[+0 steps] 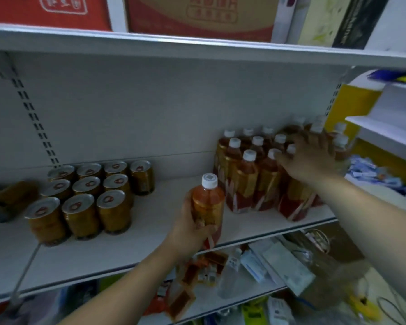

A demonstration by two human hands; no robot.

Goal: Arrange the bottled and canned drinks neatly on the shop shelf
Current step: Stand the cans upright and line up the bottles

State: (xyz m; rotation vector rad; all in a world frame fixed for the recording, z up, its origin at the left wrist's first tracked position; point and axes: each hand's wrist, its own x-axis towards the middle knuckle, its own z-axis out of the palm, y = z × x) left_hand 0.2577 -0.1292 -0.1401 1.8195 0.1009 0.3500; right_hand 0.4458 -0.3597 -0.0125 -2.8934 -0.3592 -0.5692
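Observation:
My left hand [192, 227] grips an amber tea bottle [208, 202] with a white cap, upright at the front edge of the white shelf [150, 221]. To its right stands a block of several matching bottles [249, 174] in rows. My right hand [311, 156] reaches over the right side of that block, fingers spread across the caps and touching them; it is blurred, and whether it grips one I cannot tell. On the left of the shelf stands a block of several golden cans [87, 195] with silver tops, and one can [7, 198] lies on its side at the far left.
Red cartons [197, 17] sit on the shelf above. The shelf below holds loose bottles, packets and boxes [256, 266]. A neighbouring white shelf unit [384, 127] stands at the right, with small packets [370, 170] heaped beside it. A bare strip of shelf lies between cans and bottles.

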